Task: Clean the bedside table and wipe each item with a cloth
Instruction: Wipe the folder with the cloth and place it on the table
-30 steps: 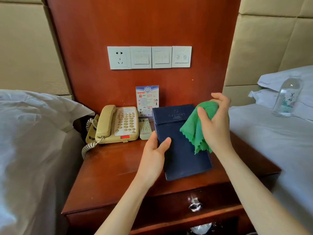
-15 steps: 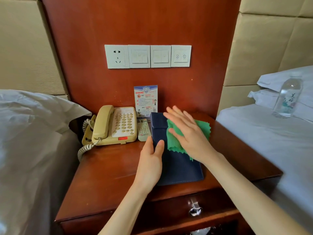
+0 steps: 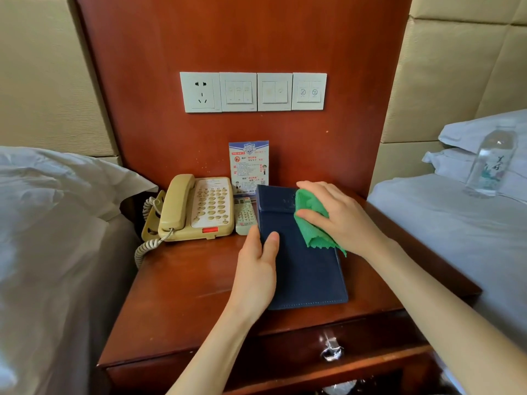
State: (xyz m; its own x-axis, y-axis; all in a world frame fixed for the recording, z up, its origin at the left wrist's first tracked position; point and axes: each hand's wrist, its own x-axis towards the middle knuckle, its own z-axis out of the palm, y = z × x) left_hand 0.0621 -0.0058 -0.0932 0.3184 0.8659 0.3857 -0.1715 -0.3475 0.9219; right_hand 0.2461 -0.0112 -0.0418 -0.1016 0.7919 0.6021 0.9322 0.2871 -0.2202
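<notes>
Your left hand (image 3: 256, 269) pins the stiff, flat navy folder (image 3: 302, 258) on the worktop (image 3: 182, 286) by its left edge, while your right hand (image 3: 339, 218), fingers bunched, presses the soft green cloth (image 3: 310, 223) onto it.

My right hand (image 3: 339, 216) and the green cloth (image 3: 310, 220) hide the blue folder's (image 3: 302, 269) upper right corner; its embossed mark is unreadable. The folder covers the remote's (image 3: 244, 216) right edge. The leaflet (image 3: 248, 163) print is too small to read. The desk (image 3: 182, 295) drawer is cut off below.
</notes>
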